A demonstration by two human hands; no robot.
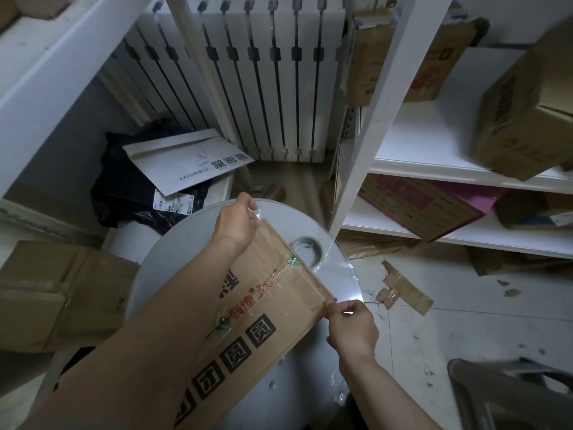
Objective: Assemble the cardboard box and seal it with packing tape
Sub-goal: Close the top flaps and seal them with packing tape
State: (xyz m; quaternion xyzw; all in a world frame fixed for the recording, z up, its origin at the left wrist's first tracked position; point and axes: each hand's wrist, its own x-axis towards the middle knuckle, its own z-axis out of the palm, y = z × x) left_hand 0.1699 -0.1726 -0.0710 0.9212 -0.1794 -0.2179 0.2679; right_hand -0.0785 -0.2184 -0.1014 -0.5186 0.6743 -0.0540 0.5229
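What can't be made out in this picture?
Head view:
- Box: near end cut off by the bottom edge; left forearm covers part of its print.
- Tape roll: partly hidden behind the box.
- Tape: clear, so its edges between left hand and right hand are hard to trace.
- Envelope: print too small to read.

On the round table (186,243) lies the cardboard box (273,305), the tape roll (307,248) just beside its right edge. A tape strip (338,271) spans that edge — left hand (237,220) at the far end, right hand (353,328) at the near corner. A radiator (263,72) stands behind, shelving (434,135) to the right.
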